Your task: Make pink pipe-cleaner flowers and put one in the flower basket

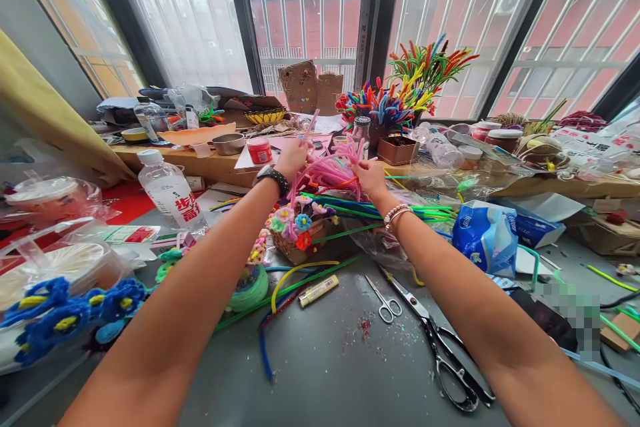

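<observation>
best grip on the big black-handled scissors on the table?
Take the large scissors by the black loop handles at the near end, coming from above on the near side. They lie flat, blades pointing away toward the small scissors, handles clear of clutter.

So both my arms are stretched out to the far middle of the table (330, 360), left hand (291, 159) and right hand (369, 177) either side of the pipe cleaner bundle (327, 173). Just nearer than that sits the little basket of flowers (295, 227). Water bottle (170, 190) stands to the left of my left arm. Near me, between my arms, lie the small scissors (384, 300), with the big scissors (440, 353) right beside them under my right arm. Tissue pack (483, 237) is off to the right. Far back by the window (305, 7) stands a bunch of pipe cleaners (405, 90).
</observation>
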